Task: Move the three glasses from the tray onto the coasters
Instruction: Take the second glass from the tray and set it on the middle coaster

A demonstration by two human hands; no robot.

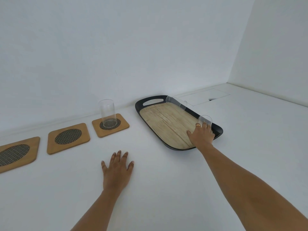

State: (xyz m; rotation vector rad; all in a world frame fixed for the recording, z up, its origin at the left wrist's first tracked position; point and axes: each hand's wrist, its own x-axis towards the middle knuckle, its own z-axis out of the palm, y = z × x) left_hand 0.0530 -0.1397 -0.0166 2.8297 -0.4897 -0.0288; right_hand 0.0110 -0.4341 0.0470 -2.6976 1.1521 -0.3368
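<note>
A dark oval tray (168, 124) with a wood-look floor lies right of centre. My right hand (201, 135) is wrapped around a clear glass (206, 120) at the tray's near right end; fingers cover its lower half. A second clear glass (177, 103) stands at the tray's far end, looking tilted by the lens. The third glass (107, 112) stands upright on the right-most of three wooden coasters (121, 128). The middle coaster (68, 138) and left coaster (16, 153) are bare. My left hand (116, 169) rests flat on the table, fingers spread, holding nothing.
White table top (158, 180) meets a white wall behind the coasters and tray. A flush rectangular hatch (205, 96) with a small notch sits in the table behind the tray. Another wall closes the right side.
</note>
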